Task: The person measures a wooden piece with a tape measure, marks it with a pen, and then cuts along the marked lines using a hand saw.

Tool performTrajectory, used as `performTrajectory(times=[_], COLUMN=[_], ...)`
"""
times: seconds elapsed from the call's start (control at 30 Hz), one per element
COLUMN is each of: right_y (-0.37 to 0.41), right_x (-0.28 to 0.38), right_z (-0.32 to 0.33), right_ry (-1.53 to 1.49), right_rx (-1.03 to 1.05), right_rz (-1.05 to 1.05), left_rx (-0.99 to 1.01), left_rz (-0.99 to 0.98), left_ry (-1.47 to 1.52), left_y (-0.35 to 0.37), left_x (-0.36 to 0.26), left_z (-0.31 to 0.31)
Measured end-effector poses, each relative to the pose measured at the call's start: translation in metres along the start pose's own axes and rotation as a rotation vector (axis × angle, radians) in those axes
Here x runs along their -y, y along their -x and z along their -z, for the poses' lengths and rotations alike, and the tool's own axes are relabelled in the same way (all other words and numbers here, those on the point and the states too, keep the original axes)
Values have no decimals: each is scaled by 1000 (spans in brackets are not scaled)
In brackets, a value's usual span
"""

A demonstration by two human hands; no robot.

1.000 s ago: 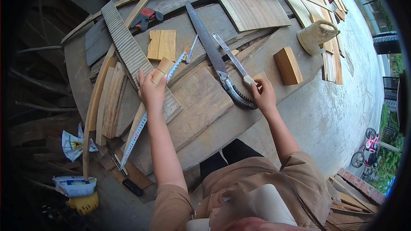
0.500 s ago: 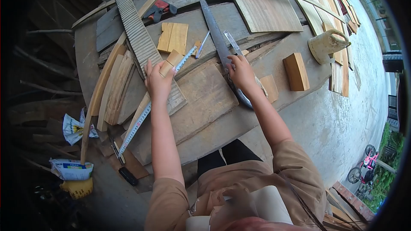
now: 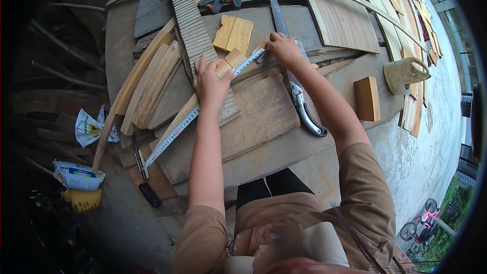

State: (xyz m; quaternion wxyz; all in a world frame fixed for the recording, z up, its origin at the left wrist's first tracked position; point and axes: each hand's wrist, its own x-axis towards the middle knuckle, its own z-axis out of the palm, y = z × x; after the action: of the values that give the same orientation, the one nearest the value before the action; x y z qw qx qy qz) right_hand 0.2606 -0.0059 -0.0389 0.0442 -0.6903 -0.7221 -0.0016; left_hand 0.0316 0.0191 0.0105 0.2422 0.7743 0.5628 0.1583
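Observation:
My left hand [image 3: 212,82] holds a small wooden block [image 3: 231,64] between thumb and fingers, beside a ribbed wooden strip [image 3: 193,25]. A tape measure [image 3: 177,131] runs under that hand, from the lower left to the upper right. At the upper-right part of the tape, my right hand [image 3: 284,48] has its fingers pressed together; what they grip is partly hidden, but the tape reaches them. A handsaw with a silver and black handle [image 3: 308,116] lies under and below my right hand. Yellowish wood pieces [image 3: 234,33] sit just above the block.
Red and black gloves [image 3: 221,0] lie at the top. A wooden block [image 3: 367,99] and a cream plastic jug [image 3: 404,74] stand at the right. Curved wood pieces [image 3: 157,83] are at the left. A utility knife [image 3: 141,162] lies near the lower-left edge.
My right hand has moved from above the saw up and left to the tape's far part. My left hand still holds the block. The whole view has shifted.

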Motion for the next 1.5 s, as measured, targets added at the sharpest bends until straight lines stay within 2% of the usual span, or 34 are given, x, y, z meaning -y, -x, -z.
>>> performTrajectory(times=[0.2, 0.33, 0.47, 0.5, 0.6, 0.73, 0.83, 0.87, 0.93, 1.0, 1.07, 1.2, 1.27, 1.4, 1.47, 1.5], right_y=[-9, -8, -4, -3, -2, 10, 21, 24, 27, 27, 26, 25, 23, 18, 13, 9], right_x=[-13, -26, -40, -38, -30, 3, 28, 32, 39, 43, 40, 45, 50, 39, 47, 53], right_z=[10, 24, 46, 54, 78, 112, 132, 135, 144, 146, 140, 140, 142, 132, 135, 139], right_ry=[108, 82, -500, -635, -1456, -1680, -2048, -2050, -2198, -2132, -2228, -2284, -2364, -2371, -2306, -2306], right_rx=[24, -133, -582, -635, -614, -522, -223, -224, -74, -87, -99, -176, -297, -292, -414, -413], right_rz=[287, 242, -130, -247, -397, -475, -404, -408, -154, -214, -97, -117, -151, -176, -307, -305], left_rx=[-24, -4, -6, -17, -29, -10, -13, -20, -24, 19, 24, -21, -20, -21, -22, -21], left_rz=[-19, 11, 8, -1, -4, 4, -1, -6, -13, 19, 19, -12, -9, -13, -10, -9], left_ry=[2, 6, 10, 18, 13, 20, 10, 9, 10, -14, -12, 11, 8, 11, 9, 8], left_y=[1, 2, 2, 2, 2, 3, 2, 2, 2, 2, 2, 2, 2, 3, 3, 3], left_x=[0, -2, -1, 0, 0, -1, 0, 1, 0, -2, -3, 0, 0, 1, 1, 1], left_z=[0, 2, 1, 0, -2, 0, -1, -1, -1, 1, 2, -1, -2, -2, -2, -2])
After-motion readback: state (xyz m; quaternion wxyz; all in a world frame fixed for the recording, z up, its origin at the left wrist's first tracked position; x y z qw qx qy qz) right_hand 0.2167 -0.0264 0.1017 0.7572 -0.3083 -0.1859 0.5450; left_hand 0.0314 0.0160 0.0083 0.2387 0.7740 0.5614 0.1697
